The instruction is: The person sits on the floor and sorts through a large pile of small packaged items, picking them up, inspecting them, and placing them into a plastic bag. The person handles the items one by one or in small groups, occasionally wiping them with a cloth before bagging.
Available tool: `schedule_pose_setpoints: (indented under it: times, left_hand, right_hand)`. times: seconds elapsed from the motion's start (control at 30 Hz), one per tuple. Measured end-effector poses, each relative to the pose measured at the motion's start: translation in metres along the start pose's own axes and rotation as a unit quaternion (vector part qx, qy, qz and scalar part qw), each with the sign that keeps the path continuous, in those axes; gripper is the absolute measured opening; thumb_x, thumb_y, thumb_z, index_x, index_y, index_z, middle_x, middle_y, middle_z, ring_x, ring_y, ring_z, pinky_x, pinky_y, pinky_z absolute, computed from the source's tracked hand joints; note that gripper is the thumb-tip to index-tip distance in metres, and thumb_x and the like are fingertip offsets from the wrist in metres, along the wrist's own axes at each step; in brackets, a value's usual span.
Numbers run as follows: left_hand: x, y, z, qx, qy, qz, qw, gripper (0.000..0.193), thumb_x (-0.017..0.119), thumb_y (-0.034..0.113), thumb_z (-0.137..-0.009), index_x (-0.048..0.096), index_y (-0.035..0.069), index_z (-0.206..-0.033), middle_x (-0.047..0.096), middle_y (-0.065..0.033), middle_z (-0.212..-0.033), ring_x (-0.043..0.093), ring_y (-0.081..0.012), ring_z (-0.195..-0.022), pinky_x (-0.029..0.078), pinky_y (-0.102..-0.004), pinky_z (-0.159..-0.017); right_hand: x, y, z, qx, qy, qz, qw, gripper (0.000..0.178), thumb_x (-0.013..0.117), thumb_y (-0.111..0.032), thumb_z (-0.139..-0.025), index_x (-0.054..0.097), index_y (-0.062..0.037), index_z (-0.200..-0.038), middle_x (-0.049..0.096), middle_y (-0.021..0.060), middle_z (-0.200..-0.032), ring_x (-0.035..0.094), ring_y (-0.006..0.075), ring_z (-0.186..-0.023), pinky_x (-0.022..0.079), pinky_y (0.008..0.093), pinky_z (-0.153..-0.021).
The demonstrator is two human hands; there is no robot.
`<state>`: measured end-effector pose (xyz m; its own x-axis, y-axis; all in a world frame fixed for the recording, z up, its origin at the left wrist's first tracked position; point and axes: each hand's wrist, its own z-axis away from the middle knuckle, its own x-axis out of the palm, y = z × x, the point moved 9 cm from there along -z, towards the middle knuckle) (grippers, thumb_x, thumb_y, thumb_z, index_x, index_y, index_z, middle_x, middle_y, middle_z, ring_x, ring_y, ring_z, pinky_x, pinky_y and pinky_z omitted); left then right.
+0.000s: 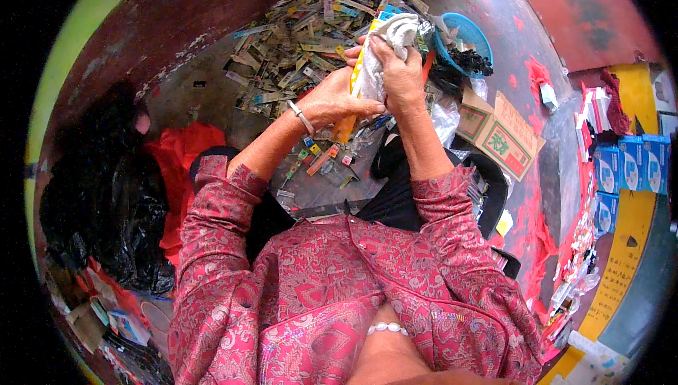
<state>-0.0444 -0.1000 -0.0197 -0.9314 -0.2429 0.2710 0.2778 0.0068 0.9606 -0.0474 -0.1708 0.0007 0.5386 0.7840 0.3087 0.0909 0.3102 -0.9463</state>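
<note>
In front of me my left hand [335,102], a bangle on its wrist, is closed round a long flat yellow strip [345,129] with white along one edge. The strip stands tilted, its lower end sticking out below that hand. Against its face lies a crumpled greyish-white cloth [373,74], and my right hand [402,78] grips the cloth with the thumb toward the top. Beneath both hands spreads a heap of narrow flat strips [275,53] in many colours. A few small orange and green pieces [323,160] lie nearer my lap.
A blue plastic basket [466,28] with dark bags stands at the far right. Closer in are an open cardboard box [508,138] and a black container [491,187]. Black plastic bags [106,201] and red plastic [180,166] lie left. Blue boxes [643,164] are stacked far right.
</note>
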Motion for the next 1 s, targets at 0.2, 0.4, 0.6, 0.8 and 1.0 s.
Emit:
schedule_pose_setpoints:
  times: [0.2, 0.4, 0.6, 0.8, 1.0]
  left_hand:
    - [0.004, -0.003, 0.005, -0.025, 0.005, 0.068, 0.997, 0.040, 0.070, 0.021, -0.066, 0.051, 0.004, -0.096, 0.054, -0.0003, -0.080, 0.051, -0.0077, -0.067, 0.043, -0.0210, -0.057]
    - [0.005, -0.011, 0.006, -0.076, -0.009, 0.115, 0.990, 0.031, 0.068, 0.023, -0.070, 0.052, 0.003, -0.088, 0.053, -0.0002, -0.070, 0.049, -0.0070, -0.058, 0.041, -0.0193, -0.050]
    - [0.000, -0.025, 0.011, -0.092, -0.013, 0.208, 0.974, 0.024, 0.059, 0.026, -0.076, 0.050, 0.005, -0.082, 0.044, 0.0015, -0.058, 0.040, -0.0068, -0.043, 0.035, -0.0196, -0.039]
    - [0.011, -0.016, 0.013, -0.095, -0.071, 0.369, 0.922, 0.025, 0.051, 0.025, -0.079, 0.049, 0.003, -0.091, 0.048, -0.0045, -0.068, 0.050, -0.0148, -0.061, 0.045, -0.0278, -0.054]
    - [0.005, -0.028, 0.009, -0.106, -0.049, 0.253, 0.960, 0.028, 0.054, 0.024, -0.080, 0.050, 0.001, -0.093, 0.054, -0.0080, -0.074, 0.055, -0.0159, -0.062, 0.049, -0.0276, -0.056]
  right_hand:
    - [-0.005, 0.011, -0.009, 0.056, -0.017, -0.046, 0.997, 0.026, 0.049, -0.017, -0.081, 0.049, 0.0068, -0.093, 0.058, 0.0231, -0.086, 0.060, 0.0288, -0.074, 0.051, 0.0362, -0.067]
    - [-0.020, 0.005, -0.017, 0.036, 0.013, -0.136, 0.990, 0.023, 0.049, -0.018, -0.082, 0.048, 0.0027, -0.091, 0.060, 0.0211, -0.078, 0.061, 0.0280, -0.064, 0.051, 0.0365, -0.059]
    - [-0.096, -0.021, -0.040, 0.009, 0.107, -0.239, 0.965, 0.038, 0.038, -0.030, -0.084, 0.045, 0.0055, -0.097, 0.056, 0.0235, -0.094, 0.056, 0.0325, -0.086, 0.044, 0.0432, -0.080]
    - [-0.029, 0.009, -0.013, 0.103, -0.056, -0.176, 0.977, 0.048, 0.047, -0.036, -0.083, 0.044, 0.0018, -0.111, 0.053, 0.0176, -0.107, 0.058, 0.0236, -0.084, 0.047, 0.0385, -0.077]
    - [-0.012, 0.007, -0.006, 0.042, -0.034, 0.069, 0.996, 0.032, 0.063, -0.018, -0.074, 0.052, 0.0014, -0.097, 0.059, 0.0088, -0.085, 0.058, 0.0160, -0.063, 0.049, 0.0297, -0.054]
